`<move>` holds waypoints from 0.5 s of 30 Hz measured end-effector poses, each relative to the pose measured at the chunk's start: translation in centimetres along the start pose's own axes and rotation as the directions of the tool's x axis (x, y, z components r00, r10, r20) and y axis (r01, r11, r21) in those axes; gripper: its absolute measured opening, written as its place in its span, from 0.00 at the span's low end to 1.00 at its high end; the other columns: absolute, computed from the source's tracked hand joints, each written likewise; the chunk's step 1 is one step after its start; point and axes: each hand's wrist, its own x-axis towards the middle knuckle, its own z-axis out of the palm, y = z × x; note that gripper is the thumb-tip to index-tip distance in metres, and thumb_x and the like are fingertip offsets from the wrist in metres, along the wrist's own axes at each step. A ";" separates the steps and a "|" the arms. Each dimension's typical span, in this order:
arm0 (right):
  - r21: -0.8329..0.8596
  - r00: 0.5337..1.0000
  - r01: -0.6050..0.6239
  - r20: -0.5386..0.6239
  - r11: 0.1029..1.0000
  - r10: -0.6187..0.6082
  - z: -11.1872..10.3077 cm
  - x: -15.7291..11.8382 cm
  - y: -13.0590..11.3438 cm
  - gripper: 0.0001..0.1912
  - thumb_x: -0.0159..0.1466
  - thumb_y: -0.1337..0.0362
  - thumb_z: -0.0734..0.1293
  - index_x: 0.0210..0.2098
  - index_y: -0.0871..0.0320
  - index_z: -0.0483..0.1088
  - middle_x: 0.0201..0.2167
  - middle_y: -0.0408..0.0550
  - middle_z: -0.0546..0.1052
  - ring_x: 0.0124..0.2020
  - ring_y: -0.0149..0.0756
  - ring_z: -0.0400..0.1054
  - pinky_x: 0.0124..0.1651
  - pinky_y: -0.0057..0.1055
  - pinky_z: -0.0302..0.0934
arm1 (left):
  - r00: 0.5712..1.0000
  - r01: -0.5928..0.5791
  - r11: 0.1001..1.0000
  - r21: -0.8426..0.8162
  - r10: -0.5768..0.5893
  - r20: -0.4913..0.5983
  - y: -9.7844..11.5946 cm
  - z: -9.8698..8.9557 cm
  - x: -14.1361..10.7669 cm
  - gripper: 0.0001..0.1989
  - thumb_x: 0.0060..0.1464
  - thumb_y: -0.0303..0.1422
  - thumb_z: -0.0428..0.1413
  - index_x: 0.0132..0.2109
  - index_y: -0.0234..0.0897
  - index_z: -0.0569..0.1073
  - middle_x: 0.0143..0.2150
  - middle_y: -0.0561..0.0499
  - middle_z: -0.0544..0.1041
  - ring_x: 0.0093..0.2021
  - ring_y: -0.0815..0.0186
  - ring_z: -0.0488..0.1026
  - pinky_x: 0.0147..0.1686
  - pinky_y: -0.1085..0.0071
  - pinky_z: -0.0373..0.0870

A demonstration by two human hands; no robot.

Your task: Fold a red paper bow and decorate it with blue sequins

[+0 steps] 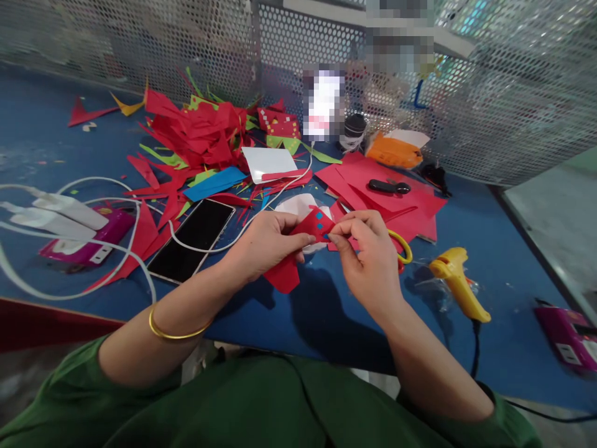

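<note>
The person wears a green top (224, 404) whose short sleeves end far back from the fingers, and a thin, plain gold-coloured bangle (180, 336) circles the left forearm, well behind the fingers (305, 239).

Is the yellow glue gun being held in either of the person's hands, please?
No, the yellow glue gun lies on the blue table, right of both hands.

- Paper piece (285, 277): red, blue diamonds
- Table (508, 249): blue
- Right glue gun (459, 283): yellow
- Left bracelet (175, 336): gold
- Far mesh (298, 50): grey, repeating holes
</note>
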 end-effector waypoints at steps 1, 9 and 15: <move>-0.014 1.000 0.007 0.003 1.000 -0.007 0.1 0.0 0.0 0.06 0.67 0.68 0.64 0.32 0.54 0.68 0.38 0.48 0.70 0.41 0.38 0.68 0.38 0.36 0.65 | 1.000 0.000 1.000 0.001 0.000 -0.001 0.0 0.0 0.0 0.05 0.52 0.31 0.62 0.29 0.36 0.77 0.18 0.55 0.73 0.18 0.71 0.70 0.21 0.76 0.66; -0.053 0.999 0.040 0.006 0.998 -0.040 0.3 -0.1 0.0 0.07 0.68 0.68 0.63 0.32 0.54 0.66 0.37 0.47 0.69 0.42 0.39 0.68 0.42 0.39 0.65 | 0.999 -0.046 0.997 0.055 0.046 0.003 0.0 0.0 -0.1 0.07 0.52 0.30 0.61 0.27 0.36 0.76 0.17 0.54 0.73 0.18 0.72 0.69 0.20 0.77 0.64; -0.067 0.999 0.035 0.006 0.997 -0.035 0.4 -0.2 0.0 0.07 0.67 0.68 0.63 0.32 0.54 0.66 0.37 0.47 0.69 0.41 0.39 0.67 0.41 0.39 0.64 | 0.996 -0.087 0.992 0.095 0.085 0.017 0.0 0.1 -0.2 0.08 0.52 0.30 0.61 0.26 0.35 0.75 0.17 0.54 0.73 0.17 0.72 0.68 0.19 0.77 0.62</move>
